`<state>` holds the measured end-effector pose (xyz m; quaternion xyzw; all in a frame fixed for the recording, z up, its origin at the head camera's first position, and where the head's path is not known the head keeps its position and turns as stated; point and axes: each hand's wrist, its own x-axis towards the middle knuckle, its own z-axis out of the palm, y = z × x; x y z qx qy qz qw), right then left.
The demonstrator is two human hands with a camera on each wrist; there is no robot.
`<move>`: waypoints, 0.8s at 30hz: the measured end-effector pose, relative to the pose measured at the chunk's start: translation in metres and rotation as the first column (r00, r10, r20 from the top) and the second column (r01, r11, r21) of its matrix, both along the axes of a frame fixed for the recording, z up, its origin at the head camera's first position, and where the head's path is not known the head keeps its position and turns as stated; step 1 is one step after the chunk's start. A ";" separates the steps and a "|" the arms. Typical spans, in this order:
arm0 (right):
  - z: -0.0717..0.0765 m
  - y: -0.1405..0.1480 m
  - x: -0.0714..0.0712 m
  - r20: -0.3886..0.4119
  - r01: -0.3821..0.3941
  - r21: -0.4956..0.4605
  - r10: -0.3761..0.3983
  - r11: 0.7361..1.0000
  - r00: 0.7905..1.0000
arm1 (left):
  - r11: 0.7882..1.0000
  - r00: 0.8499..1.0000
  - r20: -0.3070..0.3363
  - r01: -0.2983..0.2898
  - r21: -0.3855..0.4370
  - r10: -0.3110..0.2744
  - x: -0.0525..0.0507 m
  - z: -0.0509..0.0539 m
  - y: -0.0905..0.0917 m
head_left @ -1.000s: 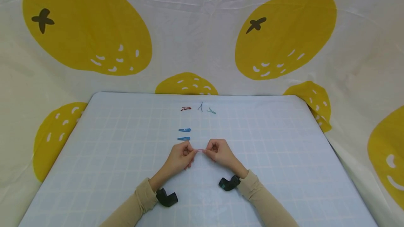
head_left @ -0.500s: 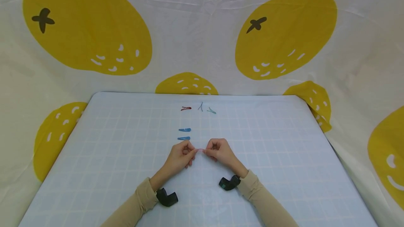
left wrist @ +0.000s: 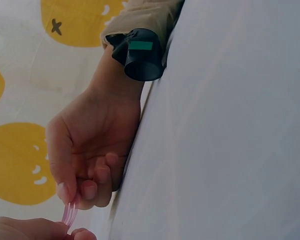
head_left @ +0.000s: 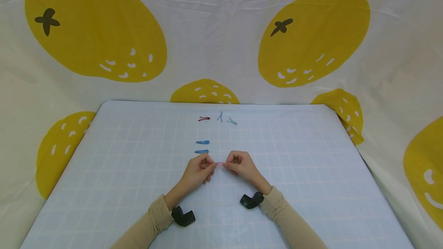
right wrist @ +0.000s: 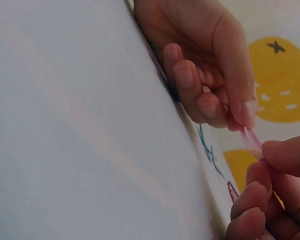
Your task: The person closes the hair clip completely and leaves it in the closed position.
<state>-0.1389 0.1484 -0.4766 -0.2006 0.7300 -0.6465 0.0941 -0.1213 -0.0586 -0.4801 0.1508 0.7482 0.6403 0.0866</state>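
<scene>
A pink clip spans the gap between the hands, just below the centre of the head view. The left grip pinches one end between thumb and forefinger, the right grip the other, remaining fingers curled. Both forearms slant inward from the bottom edge, in tan sleeves. The black wrist device on the right arm bears a green patch, plainest at the top of the left wrist view. Both wrist views show the clip's slender, curved strips; the head view gives only a thin line. On the counter, two blue clips lie above the left grip, with red and green clips toward the upper edge.
</scene>
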 end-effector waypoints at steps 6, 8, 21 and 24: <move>-0.001 0.000 0.000 -0.007 -0.005 -0.010 0.005 1.000 1.000 | 1.000 1.000 0.018 0.005 0.003 -0.005 0.000 0.002 -0.001; -0.002 0.000 0.000 -0.009 -0.005 -0.010 0.005 1.000 1.000 | 1.000 1.000 0.024 0.004 0.002 -0.004 0.000 0.002 -0.001; -0.034 0.005 -0.010 -0.033 0.015 -0.024 -0.016 1.000 0.999 | 0.999 1.000 0.002 -0.002 0.036 0.002 -0.011 -0.032 -0.003; -0.035 0.005 -0.010 -0.031 0.016 -0.035 -0.017 0.999 0.999 | 1.000 1.000 0.002 -0.003 0.031 0.003 -0.011 -0.033 -0.003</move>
